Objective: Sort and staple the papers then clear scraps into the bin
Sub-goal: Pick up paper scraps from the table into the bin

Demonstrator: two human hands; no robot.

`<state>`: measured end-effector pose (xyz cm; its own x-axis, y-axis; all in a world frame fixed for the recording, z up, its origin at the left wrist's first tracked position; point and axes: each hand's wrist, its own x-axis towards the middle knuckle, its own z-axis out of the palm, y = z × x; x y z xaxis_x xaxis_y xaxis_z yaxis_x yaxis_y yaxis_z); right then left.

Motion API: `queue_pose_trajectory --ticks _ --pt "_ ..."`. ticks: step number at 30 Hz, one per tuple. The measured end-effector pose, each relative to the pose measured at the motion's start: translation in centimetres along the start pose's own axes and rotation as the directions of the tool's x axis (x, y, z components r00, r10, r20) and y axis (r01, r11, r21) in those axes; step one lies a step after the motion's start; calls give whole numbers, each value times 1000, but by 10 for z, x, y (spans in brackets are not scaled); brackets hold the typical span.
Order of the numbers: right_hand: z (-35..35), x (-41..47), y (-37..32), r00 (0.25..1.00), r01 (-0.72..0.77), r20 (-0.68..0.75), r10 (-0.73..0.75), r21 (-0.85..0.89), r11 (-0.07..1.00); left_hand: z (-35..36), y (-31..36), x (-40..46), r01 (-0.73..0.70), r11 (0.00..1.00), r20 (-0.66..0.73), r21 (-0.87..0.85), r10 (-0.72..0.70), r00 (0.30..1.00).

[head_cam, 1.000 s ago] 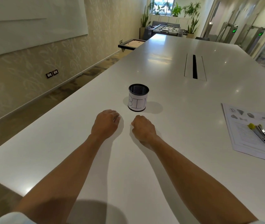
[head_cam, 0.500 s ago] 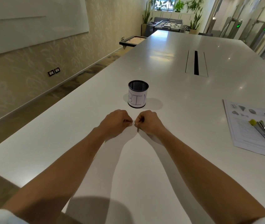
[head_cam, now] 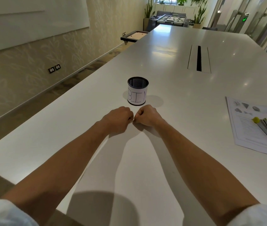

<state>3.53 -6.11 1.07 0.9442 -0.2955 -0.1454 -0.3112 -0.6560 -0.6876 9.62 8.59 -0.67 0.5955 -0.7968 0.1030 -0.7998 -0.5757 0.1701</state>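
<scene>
A small black mesh cup with a white label reading "BIN" point(head_cam: 137, 93) stands on the white table point(head_cam: 186, 98). Just in front of it, my left hand point(head_cam: 118, 118) and my right hand point(head_cam: 147, 116) rest on the table as closed fists, knuckles touching. Nothing shows in either fist, and the palms are hidden. At the right edge of the view lies a stack of printed papers point(head_cam: 243, 136). A silver stapler with a yellow end point(head_cam: 266, 128) lies on top of the stack.
A cable slot point(head_cam: 199, 58) runs along the table's middle, farther back. The table's left edge drops to a carpeted floor by the wall. Plants and a foosball table stand at the far end of the room.
My two hands have come together from slightly apart and curled into fists that now touch. They have also shifted a little closer to the bin.
</scene>
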Motion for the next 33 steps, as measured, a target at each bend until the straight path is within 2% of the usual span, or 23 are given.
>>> queue_pose_trajectory --ticks 7,11,15,19,22,26,28,30,32,33 --pt "2 -7 9 998 55 -28 -52 100 993 2 6 -3 -86 959 66 271 71 995" --pt "0 -10 16 996 86 -23 -83 172 981 6 7 -3 -53 962 33 269 46 998" --pt "-2 -7 16 996 88 1 -90 163 983 9 6 -7 22 988 -56 151 -14 998" --pt "-3 -6 14 993 109 -77 -94 219 970 2 9 -4 44 998 -140 46 -37 989" --pt "-9 -5 6 982 172 -122 -144 267 948 -10 12 2 51 998 -211 -23 -55 976" --pt "-21 1 -6 958 267 -162 -235 214 940 -23 16 10 16 995 -321 -100 -48 946" --pt "-29 6 -8 937 308 -227 -264 188 932 -27 16 15 5 985 -423 -171 -78 903" --pt "-38 13 -10 908 337 -318 -271 172 926 -32 14 24 36 956 -534 -291 -194 823" --pt "-50 21 -13 883 350 -387 -266 164 922 -36 11 34 58 895 -569 -443 -331 753" --pt "-56 26 -15 873 353 -408 -267 151 923 -38 9 39 63 858 -549 -509 -380 744"
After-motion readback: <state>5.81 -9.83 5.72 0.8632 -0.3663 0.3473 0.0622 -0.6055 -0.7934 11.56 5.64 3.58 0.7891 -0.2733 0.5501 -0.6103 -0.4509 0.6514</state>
